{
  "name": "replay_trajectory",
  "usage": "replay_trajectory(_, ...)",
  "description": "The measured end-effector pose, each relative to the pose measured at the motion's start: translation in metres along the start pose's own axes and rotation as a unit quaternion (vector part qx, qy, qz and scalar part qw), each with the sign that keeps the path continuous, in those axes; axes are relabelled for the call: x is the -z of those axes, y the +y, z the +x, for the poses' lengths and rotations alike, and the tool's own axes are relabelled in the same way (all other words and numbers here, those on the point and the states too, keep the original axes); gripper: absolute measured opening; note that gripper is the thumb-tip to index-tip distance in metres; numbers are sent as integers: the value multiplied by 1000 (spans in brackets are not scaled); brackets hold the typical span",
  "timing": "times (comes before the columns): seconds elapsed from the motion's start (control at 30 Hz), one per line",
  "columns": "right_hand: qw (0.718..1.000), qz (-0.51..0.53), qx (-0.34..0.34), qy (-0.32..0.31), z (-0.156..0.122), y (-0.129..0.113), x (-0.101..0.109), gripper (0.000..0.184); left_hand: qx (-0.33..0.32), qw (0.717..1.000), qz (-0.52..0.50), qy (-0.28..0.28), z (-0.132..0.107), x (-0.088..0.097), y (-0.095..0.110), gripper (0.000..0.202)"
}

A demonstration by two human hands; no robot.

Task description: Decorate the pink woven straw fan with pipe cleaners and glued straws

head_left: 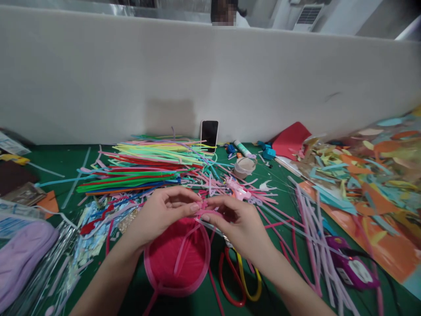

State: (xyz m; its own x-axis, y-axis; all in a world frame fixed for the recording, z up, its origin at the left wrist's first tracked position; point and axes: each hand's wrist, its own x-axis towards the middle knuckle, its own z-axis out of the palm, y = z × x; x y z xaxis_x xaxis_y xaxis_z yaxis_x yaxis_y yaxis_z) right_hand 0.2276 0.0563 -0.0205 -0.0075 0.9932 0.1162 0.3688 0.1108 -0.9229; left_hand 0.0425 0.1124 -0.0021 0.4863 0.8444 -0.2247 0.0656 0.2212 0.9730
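Fingertips close together, my left hand (174,206) and my right hand (233,219) each pinch a pink pipe cleaner (210,212) at the middle of the table. Small looped pink bits show between the fingers; their exact shape is partly hidden. Just below hangs or lies a round crimson piece (164,259) with a fuzzy pink rim, and a loose pink strand crosses it. Whether it is joined to what I hold, I cannot tell. Under my right wrist are scissors (230,281) with one red and one yellow handle loop, blades mostly hidden.
Behind my hands lies a pile of coloured pipe cleaners (141,166), with a phone (209,134) leaning on the white partition (230,79). To the right are lilac pipe cleaners (312,237), a purple corded device (350,265) and paper scraps (375,171). A lilac pouch (26,254) sits left.
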Motion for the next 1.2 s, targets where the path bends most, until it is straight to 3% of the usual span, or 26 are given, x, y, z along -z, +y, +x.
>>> replay_trajectory(0.27, 999, -27, 16, 4, 2, -2, 0, 9, 48, 998, 50, -9, 5, 2, -2, 25)
replay_trajectory(0.47, 998, -53, 28, -8, 3, -2, 0, 10, 4, 996, 84, -19, 6, -1, -5, 23)
replay_trajectory(0.7, 987, -106, 117, 36, 2, -1, -2, 10, -20, 997, 65, 20, 9, -8, -9, 28)
replay_trajectory(0.9, 990, -77, 116, 28, 4, 0, -4, 10, -20, 998, 50, 20, 9, -8, -9, 29)
replay_trajectory(1.07, 994, -68, 83, -2, 9, 0, 2, 9, -29, 997, 66, 22, 7, -10, -6, 27)
replay_trajectory(1.2, 988, -76, 64, -116, 17, -1, 17, 12, -31, 995, 99, 1, 6, -9, -6, 24)
